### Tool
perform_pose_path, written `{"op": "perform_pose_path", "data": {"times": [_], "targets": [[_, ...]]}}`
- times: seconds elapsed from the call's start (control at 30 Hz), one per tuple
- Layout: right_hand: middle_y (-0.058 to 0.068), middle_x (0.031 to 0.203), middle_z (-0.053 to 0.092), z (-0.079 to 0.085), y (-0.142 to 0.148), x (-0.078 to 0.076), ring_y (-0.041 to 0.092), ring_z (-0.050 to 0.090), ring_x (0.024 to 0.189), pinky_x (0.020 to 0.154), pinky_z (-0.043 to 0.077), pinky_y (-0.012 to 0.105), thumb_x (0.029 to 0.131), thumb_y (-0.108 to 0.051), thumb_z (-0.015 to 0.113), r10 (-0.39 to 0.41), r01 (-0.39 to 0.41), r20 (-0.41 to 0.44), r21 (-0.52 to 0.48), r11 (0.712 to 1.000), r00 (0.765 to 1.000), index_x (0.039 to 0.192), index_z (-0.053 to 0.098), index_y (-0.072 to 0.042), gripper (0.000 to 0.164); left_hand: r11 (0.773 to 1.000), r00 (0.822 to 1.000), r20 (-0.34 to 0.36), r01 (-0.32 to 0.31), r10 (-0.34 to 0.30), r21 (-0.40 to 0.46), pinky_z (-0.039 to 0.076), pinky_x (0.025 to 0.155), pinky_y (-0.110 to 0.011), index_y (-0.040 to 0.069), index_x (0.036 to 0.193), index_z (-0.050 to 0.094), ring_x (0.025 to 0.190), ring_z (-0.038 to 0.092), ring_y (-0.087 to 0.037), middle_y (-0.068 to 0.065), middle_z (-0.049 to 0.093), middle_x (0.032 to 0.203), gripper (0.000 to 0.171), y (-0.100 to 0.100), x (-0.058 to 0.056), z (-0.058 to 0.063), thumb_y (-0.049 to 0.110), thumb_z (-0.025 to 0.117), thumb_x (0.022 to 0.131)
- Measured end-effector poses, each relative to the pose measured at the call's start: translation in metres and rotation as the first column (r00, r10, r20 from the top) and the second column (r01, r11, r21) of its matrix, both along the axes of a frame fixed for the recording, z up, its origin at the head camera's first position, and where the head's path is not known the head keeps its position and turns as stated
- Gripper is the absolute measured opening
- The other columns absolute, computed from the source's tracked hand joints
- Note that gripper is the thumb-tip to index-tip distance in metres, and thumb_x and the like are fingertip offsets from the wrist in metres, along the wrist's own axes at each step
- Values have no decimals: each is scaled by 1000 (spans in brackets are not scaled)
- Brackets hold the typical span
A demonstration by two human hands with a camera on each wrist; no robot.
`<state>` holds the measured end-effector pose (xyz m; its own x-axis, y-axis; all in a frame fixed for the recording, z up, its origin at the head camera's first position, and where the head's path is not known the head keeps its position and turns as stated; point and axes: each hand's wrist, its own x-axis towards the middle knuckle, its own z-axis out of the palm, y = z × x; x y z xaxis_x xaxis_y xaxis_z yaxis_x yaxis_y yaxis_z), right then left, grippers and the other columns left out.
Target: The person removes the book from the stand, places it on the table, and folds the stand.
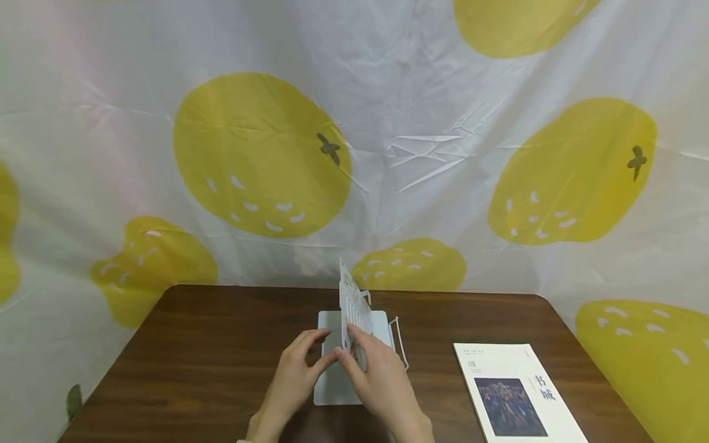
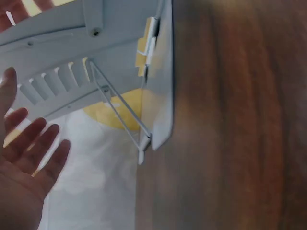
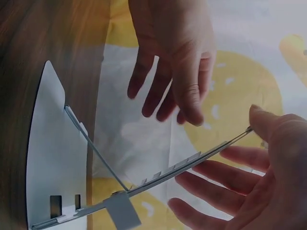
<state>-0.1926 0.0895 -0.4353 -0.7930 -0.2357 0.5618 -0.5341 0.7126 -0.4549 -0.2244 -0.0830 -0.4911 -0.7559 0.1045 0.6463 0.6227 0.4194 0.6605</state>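
Note:
A white metal book stand (image 1: 356, 303) stands on the table with its slotted panel raised at an angle over a flat base plate (image 1: 335, 389). A thin wire prop (image 2: 122, 108) runs between panel and base. My right hand (image 3: 283, 167) pinches the panel's free edge, thumb on one side and fingers on the other. Beside that edge is my left hand (image 1: 292, 372), its fingers relaxed and spread; in the right wrist view it hangs apart from the panel (image 3: 192, 165) and holds nothing.
A white book (image 1: 506, 369) with a dark picture on its cover lies on the right side of the brown wooden table (image 1: 221, 344). Behind the table hangs a pale cloth (image 1: 388, 184) printed with yellow fruit.

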Motion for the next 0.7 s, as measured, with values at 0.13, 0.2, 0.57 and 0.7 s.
{"op": "perform_pose_path", "data": {"times": [0.13, 0.2, 0.57, 0.7], "targets": [[15, 115, 68, 3, -3, 2, 28, 67, 101, 82, 54, 44, 97, -33, 60, 0, 3, -51, 54, 999, 999, 125, 63, 0, 43, 1000, 1000, -2, -29, 29, 9, 55, 79, -42, 9, 112, 67, 95, 66, -27, -3, 67, 107, 36, -4, -3, -6, 18, 80, 80], [16, 113, 69, 5, -3, 2, 28, 68, 98, 80, 55, 44, 98, -31, 59, 5, -2, -54, 57, 998, 999, 126, 62, 2, 42, 999, 999, -2, -38, 38, 8, 55, 79, -42, 8, 111, 68, 95, 66, -29, -5, 67, 106, 35, -5, -4, -8, 17, 80, 80], [11, 95, 71, 6, 1, 2, 22, 68, 91, 74, 56, 39, 98, -26, 60, 9, -8, -36, 24, 1000, 999, 127, 61, 1, 40, 996, 986, 151, -62, 69, -57, 55, 76, -35, 0, 104, 69, 90, 67, -21, -9, 69, 99, 23, -11, -13, -18, 2, 77, 82], [9, 95, 71, 6, 1, 1, 17, 67, 84, 70, 56, 38, 98, -27, 60, 17, -16, -39, 19, 1000, 999, 127, 61, 1, 41, 998, 969, 245, -20, 35, -61, 55, 71, -29, -2, 105, 69, 86, 67, -22, -13, 70, 98, 22, -11, -17, -20, 3, 74, 85]]}}
